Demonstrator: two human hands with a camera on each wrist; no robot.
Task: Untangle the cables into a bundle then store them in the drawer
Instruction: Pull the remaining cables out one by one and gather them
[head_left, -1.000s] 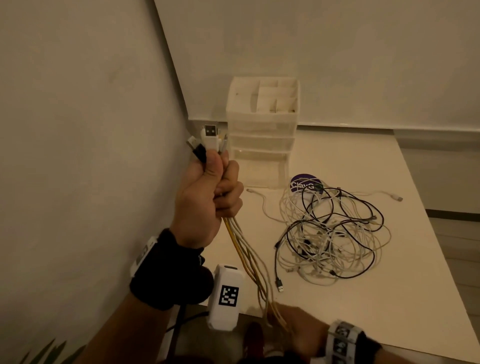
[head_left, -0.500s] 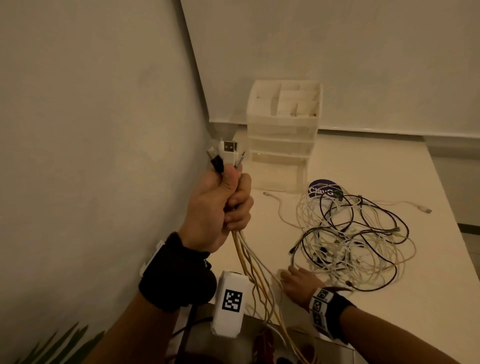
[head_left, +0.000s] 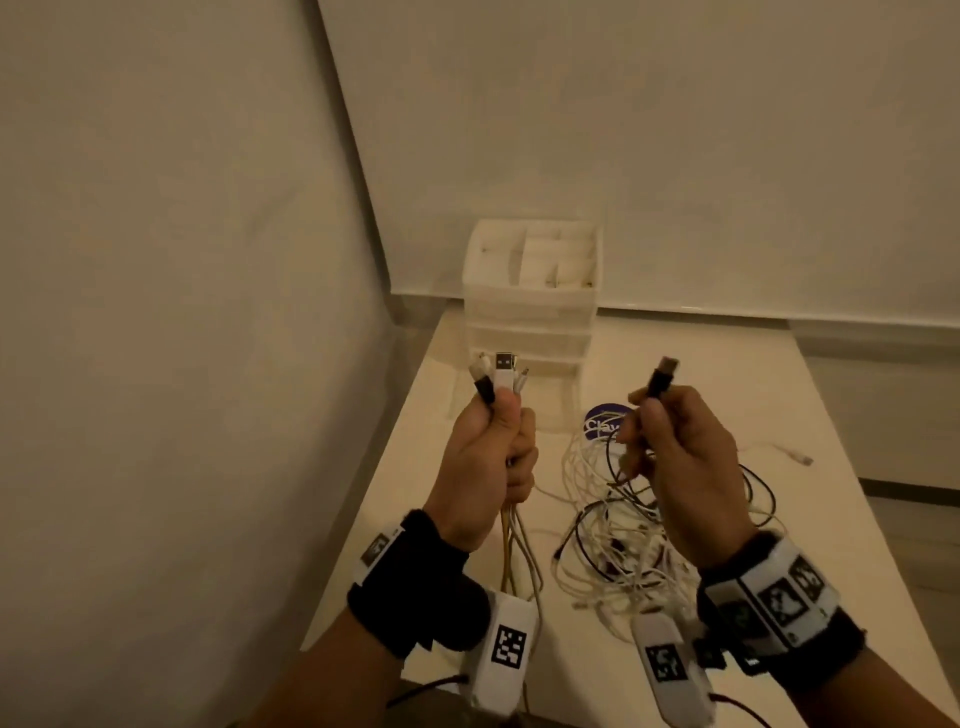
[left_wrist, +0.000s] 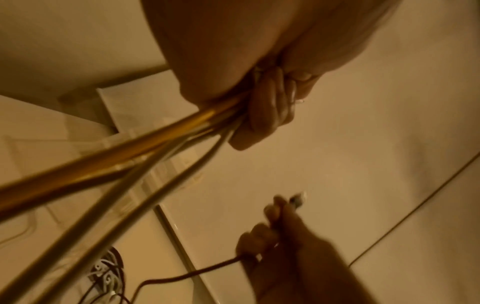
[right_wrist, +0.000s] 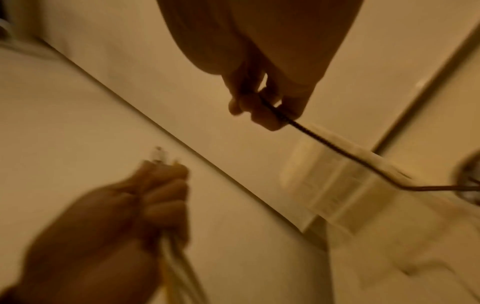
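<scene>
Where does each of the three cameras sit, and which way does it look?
Head: on the head, looking forward and down at the table; shows left hand, right hand, tangled cables, drawer unit.
Left wrist: looks along the left hand gripping the cable bundle.
Right wrist: looks along the right hand holding the black cable.
Shared: each wrist view shows the other hand; all show the drawer unit.

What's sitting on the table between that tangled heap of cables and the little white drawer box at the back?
In the head view, a round dark purple sticker or disc with white lettering lies between the tangled cables and the drawer unit, partly covered by cable loops.
</scene>
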